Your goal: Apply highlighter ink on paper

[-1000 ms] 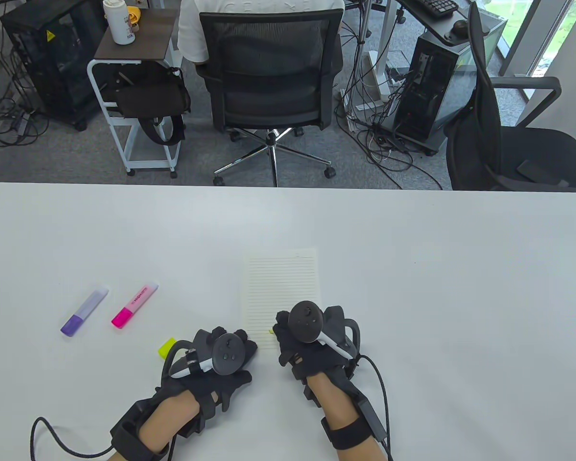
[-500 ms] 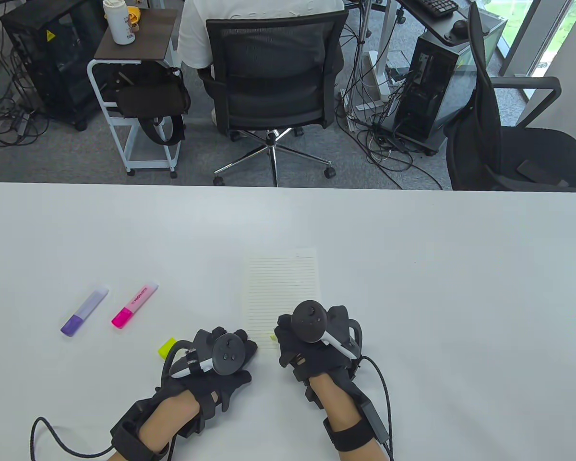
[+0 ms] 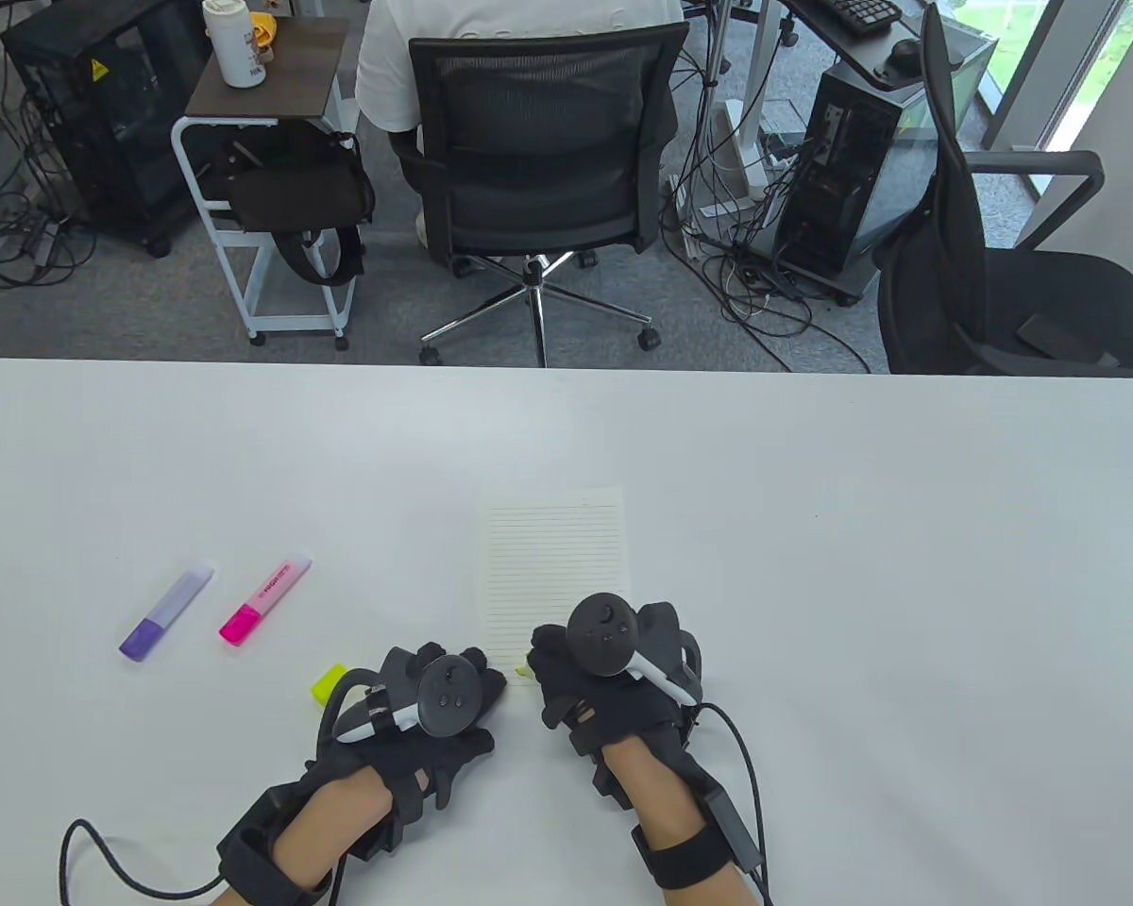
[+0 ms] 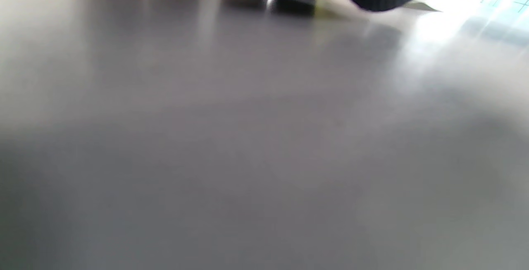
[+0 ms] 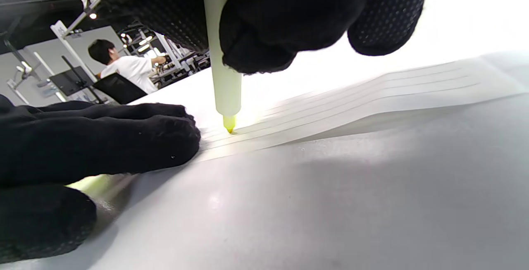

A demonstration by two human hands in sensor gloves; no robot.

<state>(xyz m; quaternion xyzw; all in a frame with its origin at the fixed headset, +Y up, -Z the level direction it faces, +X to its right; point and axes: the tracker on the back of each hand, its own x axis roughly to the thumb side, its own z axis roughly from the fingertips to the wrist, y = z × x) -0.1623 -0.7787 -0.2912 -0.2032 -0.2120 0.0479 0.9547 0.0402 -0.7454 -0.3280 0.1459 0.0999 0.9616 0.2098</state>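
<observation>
I see the yellow highlighter (image 5: 225,84) upright, its tip touching the lined paper (image 3: 555,576) at the near left corner. My right hand (image 3: 614,665) pinches its barrel between gloved fingers (image 5: 285,22). My left hand (image 3: 430,703) rests flat, fingers spread, on the paper's near left edge. Its yellow cap (image 3: 329,682) lies left of that hand; the pink highlighter (image 3: 264,600) and purple highlighter (image 3: 165,612) lie farther left on the table (image 3: 859,528).

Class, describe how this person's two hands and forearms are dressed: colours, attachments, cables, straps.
The left hand and right hand both wear black sensor gloves; the fabric shows a dotted texture in the right wrist view. Each back carries a dark, rounded tracker with small buttons and a white part. Black straps wrap bare forearms; black cables trail from both.
</observation>
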